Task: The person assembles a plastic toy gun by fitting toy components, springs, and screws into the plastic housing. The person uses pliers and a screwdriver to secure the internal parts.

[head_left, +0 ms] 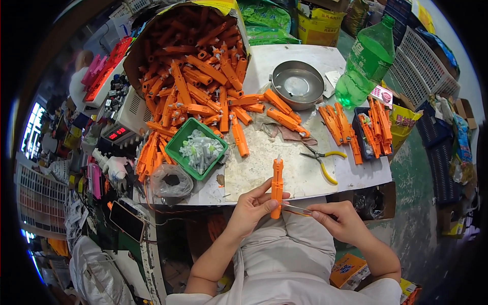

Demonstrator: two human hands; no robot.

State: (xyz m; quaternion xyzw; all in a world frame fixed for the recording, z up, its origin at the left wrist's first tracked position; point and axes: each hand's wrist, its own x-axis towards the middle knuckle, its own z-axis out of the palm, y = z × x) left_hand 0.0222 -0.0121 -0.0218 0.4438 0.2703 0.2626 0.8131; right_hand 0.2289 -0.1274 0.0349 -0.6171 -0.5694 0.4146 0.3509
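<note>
My left hand (252,209) is closed around a long orange plastic part (277,185), held upright just past the table's near edge. A small pale tip sticks out at its top. From the right, my right hand (339,219) grips a pair of slim metal tweezers (296,209), whose points touch the lower part of the orange piece. Beyond my hands, cutting pliers (322,161) with yellow handles lie on the table with the handles spread. A green tray (175,140) of small whitish plastic pieces (202,151) stands to the left.
Orange parts spill from a large sack (243,30) onto the white table (363,175). A metal bowl (297,81), a green bottle (363,63) and a dark bin (358,113) of orange parts stand at the right. A phone (127,221) leans at the lower left.
</note>
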